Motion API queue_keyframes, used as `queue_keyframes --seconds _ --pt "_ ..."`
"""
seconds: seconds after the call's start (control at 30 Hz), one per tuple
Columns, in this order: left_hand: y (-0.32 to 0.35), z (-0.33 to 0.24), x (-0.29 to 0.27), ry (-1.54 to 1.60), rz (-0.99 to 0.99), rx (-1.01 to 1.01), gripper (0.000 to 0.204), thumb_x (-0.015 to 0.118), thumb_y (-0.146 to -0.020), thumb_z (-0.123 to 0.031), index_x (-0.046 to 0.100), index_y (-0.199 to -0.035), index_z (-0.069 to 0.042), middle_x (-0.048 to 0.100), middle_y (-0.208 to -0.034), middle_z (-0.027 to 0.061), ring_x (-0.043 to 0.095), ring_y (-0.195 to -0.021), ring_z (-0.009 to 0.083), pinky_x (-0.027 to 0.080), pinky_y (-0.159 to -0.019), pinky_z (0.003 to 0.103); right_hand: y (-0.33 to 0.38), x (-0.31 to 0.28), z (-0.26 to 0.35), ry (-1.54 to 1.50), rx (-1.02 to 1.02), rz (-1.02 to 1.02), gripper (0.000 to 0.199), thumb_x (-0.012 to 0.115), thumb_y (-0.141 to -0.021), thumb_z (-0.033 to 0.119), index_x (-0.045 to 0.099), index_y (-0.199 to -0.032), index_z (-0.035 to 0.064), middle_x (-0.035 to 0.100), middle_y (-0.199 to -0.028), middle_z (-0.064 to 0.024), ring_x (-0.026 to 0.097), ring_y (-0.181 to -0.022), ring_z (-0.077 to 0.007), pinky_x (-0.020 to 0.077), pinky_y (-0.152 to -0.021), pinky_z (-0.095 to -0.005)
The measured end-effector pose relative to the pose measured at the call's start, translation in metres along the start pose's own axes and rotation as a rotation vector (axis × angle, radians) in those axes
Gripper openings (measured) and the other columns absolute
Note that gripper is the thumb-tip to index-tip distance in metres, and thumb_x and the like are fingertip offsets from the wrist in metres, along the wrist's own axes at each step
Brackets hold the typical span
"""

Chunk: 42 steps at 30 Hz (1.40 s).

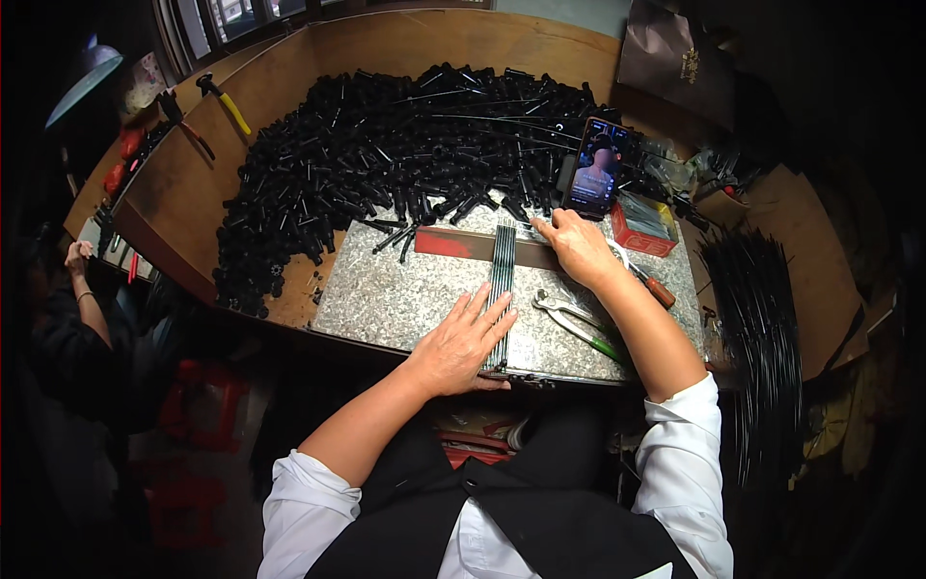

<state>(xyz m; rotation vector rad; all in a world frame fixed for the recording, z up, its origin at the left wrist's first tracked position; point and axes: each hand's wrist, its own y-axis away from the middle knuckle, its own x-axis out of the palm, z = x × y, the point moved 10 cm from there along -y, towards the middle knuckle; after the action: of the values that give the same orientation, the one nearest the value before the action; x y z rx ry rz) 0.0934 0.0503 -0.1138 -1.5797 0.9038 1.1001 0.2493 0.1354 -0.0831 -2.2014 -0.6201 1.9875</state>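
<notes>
A row of thin dark rods (501,265) lies side by side on the speckled stone slab (371,299), crossing a red-and-brown bar (449,243). Flat across the near part of these rods rests my left hand (459,347), its fingers stretched out. Beyond the bar, my right hand (581,251) is at the slab's far side, near the phone, with curled fingers and the index finger toward the black parts. What its fingertips hold, if anything, cannot be made out. Pincers with a green handle (575,323) lie right of the rods, beneath my right forearm.
Black tubular parts (386,145) are heaped behind the slab inside a wooden surround (183,212). A lit phone (595,174) leans above a red box (644,239). An orange-handled tool (660,292) lies nearby. Long black rods (757,338) hang at the right. Another person's hand (79,257) shows far left.
</notes>
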Motion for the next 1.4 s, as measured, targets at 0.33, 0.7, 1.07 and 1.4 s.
queue_keyframes --seconds 0.33,0.7,1.07,1.4 --pt "-0.0012 0.0003 0.0001 -0.003 0.008 -0.006 0.095 0.069 -0.068 -0.058 0.037 -0.136 0.001 0.030 -0.143 0.0209 0.023 -0.135 0.0422 0.026 -0.108 0.051 0.0012 -0.0007 -0.0022 -0.005 0.013 -0.006 0.038 0.050 -0.081 0.006 0.059 -0.117 0.0107 0.051 -0.085 -0.0116 0.056 -0.085 -0.0269 0.0478 -0.073 -0.0389" --pt "-0.0029 -0.0014 -0.0012 -0.001 0.026 -0.011 0.096 0.071 -0.067 -0.057 0.037 -0.136 0.001 0.030 -0.143 0.0209 0.024 -0.134 0.0421 0.026 -0.108 0.050 0.0003 0.0008 0.0014 -0.021 0.010 -0.024 0.034 0.049 -0.081 0.008 0.060 -0.114 0.0075 0.054 -0.090 -0.0117 0.056 -0.090 -0.0265 0.0487 -0.076 -0.0384" --pt "-0.0019 -0.0005 -0.0008 0.012 0.017 -0.016 0.095 0.071 -0.067 -0.057 0.038 -0.135 0.001 0.031 -0.143 0.0212 0.024 -0.134 0.0423 0.026 -0.108 0.050 -0.0018 0.0015 0.0024 -0.017 -0.002 -0.036 0.036 0.049 -0.082 0.008 0.059 -0.116 0.0104 0.053 -0.088 -0.0113 0.057 -0.088 -0.0275 0.0480 -0.075 -0.0384" --pt "-0.0012 0.0007 0.0014 0.006 0.029 -0.017 0.095 0.070 -0.068 -0.057 0.037 -0.136 0.001 0.029 -0.144 0.0209 0.024 -0.134 0.0428 0.027 -0.108 0.051 0.0003 0.0015 -0.0010 0.001 0.012 -0.015 0.037 0.050 -0.080 0.006 0.059 -0.116 0.0096 0.054 -0.086 -0.0107 0.055 -0.087 -0.0266 0.0480 -0.073 -0.0382"
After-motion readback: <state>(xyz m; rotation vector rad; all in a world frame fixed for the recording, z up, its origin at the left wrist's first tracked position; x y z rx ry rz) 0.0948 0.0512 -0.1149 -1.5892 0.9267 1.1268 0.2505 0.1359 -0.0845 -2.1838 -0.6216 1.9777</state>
